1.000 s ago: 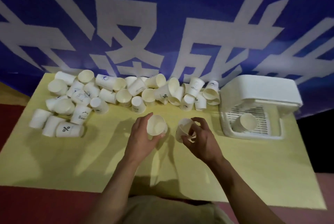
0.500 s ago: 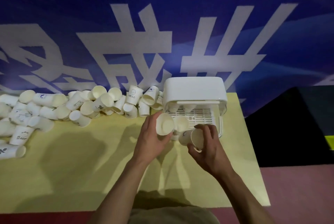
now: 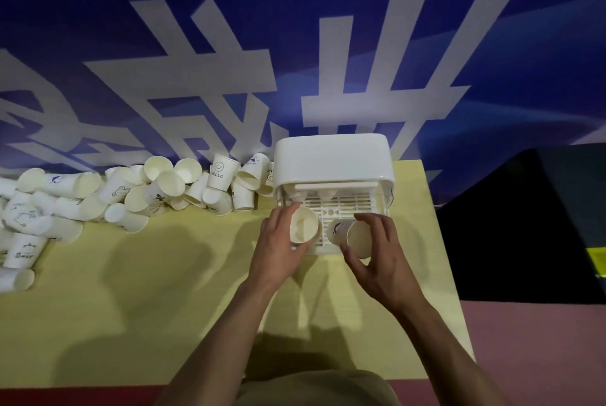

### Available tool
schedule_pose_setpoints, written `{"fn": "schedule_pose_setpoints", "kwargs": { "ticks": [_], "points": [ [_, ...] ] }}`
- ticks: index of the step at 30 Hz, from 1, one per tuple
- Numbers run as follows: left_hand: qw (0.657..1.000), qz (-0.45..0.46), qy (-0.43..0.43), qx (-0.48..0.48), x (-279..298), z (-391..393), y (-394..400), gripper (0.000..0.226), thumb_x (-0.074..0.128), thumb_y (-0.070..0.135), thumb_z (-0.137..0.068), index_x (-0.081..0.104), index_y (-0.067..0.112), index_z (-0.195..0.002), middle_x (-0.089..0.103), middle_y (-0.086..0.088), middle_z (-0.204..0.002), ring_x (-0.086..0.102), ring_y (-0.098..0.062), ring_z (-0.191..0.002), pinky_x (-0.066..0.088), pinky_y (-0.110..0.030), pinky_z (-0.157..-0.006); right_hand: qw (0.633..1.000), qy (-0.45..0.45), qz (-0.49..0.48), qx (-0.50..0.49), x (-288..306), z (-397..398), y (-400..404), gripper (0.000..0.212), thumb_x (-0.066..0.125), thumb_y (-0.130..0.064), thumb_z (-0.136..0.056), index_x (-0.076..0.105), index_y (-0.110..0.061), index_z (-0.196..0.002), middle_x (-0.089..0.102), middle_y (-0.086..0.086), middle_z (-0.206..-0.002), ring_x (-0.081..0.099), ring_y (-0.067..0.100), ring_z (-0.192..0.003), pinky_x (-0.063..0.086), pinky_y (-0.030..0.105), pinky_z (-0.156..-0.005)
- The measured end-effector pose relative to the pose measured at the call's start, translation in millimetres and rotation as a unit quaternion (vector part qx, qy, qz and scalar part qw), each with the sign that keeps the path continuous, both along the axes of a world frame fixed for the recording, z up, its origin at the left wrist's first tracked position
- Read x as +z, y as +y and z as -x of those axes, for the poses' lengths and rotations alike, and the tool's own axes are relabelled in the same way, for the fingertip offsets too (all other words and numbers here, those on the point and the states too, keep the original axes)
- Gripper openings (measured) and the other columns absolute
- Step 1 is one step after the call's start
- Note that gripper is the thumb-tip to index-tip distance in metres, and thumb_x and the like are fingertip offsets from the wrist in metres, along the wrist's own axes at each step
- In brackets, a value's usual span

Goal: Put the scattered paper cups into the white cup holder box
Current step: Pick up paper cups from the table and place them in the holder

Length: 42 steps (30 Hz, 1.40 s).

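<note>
Both hands carry a cup at the mouth of the white plastic cup holder box [image 3: 333, 159]. Our left hand [image 3: 277, 250] wraps thumb and fingers round a plain white paper cup [image 3: 303, 225], its long axis tilted, mouth facing up toward us, at the box's front-left corner. Our right hand [image 3: 377, 255] pinches a printed white paper cup [image 3: 351, 235] lying nearly on its side, base pointing left toward the slatted white tray floor [image 3: 344, 209]. We judge the left cup nearer its seat. Room is tight: the lid overhangs the rear, cups already sit at the back, and the heap of scattered paper cups [image 3: 164, 189] crowds the box's left wall on the pale yellow tabletop [image 3: 147, 291].
</note>
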<state>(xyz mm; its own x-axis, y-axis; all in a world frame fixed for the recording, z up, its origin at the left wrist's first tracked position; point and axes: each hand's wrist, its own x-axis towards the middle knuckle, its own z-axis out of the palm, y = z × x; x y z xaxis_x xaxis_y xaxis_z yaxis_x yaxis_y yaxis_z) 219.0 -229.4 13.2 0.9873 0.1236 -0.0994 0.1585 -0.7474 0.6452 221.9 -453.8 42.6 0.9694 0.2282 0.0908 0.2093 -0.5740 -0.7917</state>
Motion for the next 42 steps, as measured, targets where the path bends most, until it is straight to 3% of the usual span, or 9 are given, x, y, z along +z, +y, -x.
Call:
{"fn": "schedule_pose_setpoints", "kwargs": {
  "ticks": [6,12,18,22,26,29,33,40,42],
  "points": [
    [0.997,-0.003,0.077,0.008,-23,-9,-10,0.082,0.074,0.047,-0.087,0.033,0.027,-0.155,0.036,0.002,-0.147,0.035,-0.024,-0.134,0.039,-0.041,-0.111,1.000,-0.004,0.006,0.026,1,-16,-1,0.054,0.070,-0.036,-0.096,0.048,-0.018,-0.141,0.046,-0.005,-0.136,0.052,0.007,-0.120,0.049,0.025,-0.101],
    [0.995,0.008,0.095,0.009,-34,-13,-8,0.081,0.068,0.050,-0.091,0.029,0.026,-0.157,0.037,-0.002,-0.149,0.038,-0.027,-0.133,0.041,-0.041,-0.107,0.998,-0.009,0.022,0.065,7,-27,15,0.053,0.067,-0.040,-0.098,0.045,-0.024,-0.144,0.044,-0.009,-0.140,0.052,0.007,-0.123,0.050,0.024,-0.097],
    [0.995,0.039,0.092,0.017,-32,-3,-2,0.098,0.078,0.042,-0.085,0.017,0.026,-0.160,0.035,0.001,-0.150,0.034,-0.024,-0.139,0.035,-0.041,-0.113,0.994,-0.014,0.030,0.103,-1,-42,32,0.053,0.070,-0.035,-0.096,0.049,-0.022,-0.143,0.046,-0.005,-0.139,0.052,0.009,-0.123,0.044,0.018,-0.100],
    [0.996,0.049,0.068,0.024,-32,14,8,0.092,0.079,0.034,-0.085,0.023,0.029,-0.158,0.037,0.005,-0.145,0.038,-0.018,-0.134,0.037,-0.032,-0.108,0.987,-0.025,0.071,0.140,-18,-44,43,0.059,0.073,-0.034,-0.094,0.049,-0.024,-0.147,0.045,-0.003,-0.142,0.055,0.014,-0.122,0.051,0.026,-0.091],
    [0.997,0.050,0.060,0.027,-33,31,20,0.082,0.077,0.030,-0.088,0.030,0.031,-0.155,0.037,0.007,-0.143,0.039,-0.013,-0.132,0.039,-0.029,-0.105,0.979,-0.023,0.123,0.160,-41,-51,59,0.065,0.077,-0.035,-0.090,0.050,-0.024,-0.148,0.052,0.004,-0.143,0.058,0.027,-0.124,0.057,0.046,-0.089],
    [0.996,0.057,0.064,0.034,-32,42,27,0.076,0.074,0.033,-0.090,0.030,0.033,-0.154,0.035,0.008,-0.144,0.042,-0.015,-0.129,0.045,-0.032,-0.102,0.967,-0.014,0.192,0.168,-52,-56,71,0.064,0.077,-0.039,-0.090,0.053,-0.022,-0.147,0.055,0.004,-0.145,0.061,0.028,-0.124,0.056,0.047,-0.091],
    [0.995,0.056,0.069,0.045,-30,58,35,0.072,0.072,0.036,-0.091,0.034,0.033,-0.151,0.037,0.007,-0.141,0.046,-0.017,-0.127,0.049,-0.044,-0.101,0.964,0.017,0.207,0.167,-62,-54,75,0.068,0.078,-0.041,-0.088,0.053,-0.020,-0.148,0.053,0.005,-0.149,0.061,0.031,-0.125,0.057,0.045,-0.091],
    [0.995,0.073,0.047,0.051,-22,92,46,0.071,0.071,0.031,-0.093,0.033,0.031,-0.153,0.036,0.007,-0.142,0.045,-0.018,-0.132,0.046,-0.040,-0.107,0.970,0.022,0.197,0.143,-56,-40,79,0.077,0.078,-0.045,-0.087,0.047,-0.020,-0.152,0.045,0.012,-0.157,0.047,0.035,-0.140,0.044,0.048,-0.112],
    [0.995,0.079,0.040,0.055,-20,103,53,0.071,0.071,0.031,-0.092,0.033,0.033,-0.153,0.035,0.008,-0.142,0.045,-0.017,-0.133,0.046,-0.040,-0.107,0.977,-0.003,0.177,0.117,-50,-28,78,0.074,0.080,-0.043,-0.086,0.050,-0.017,-0.149,0.047,0.015,-0.154,0.046,0.037,-0.139,0.043,0.051,-0.112]
  ]
}}
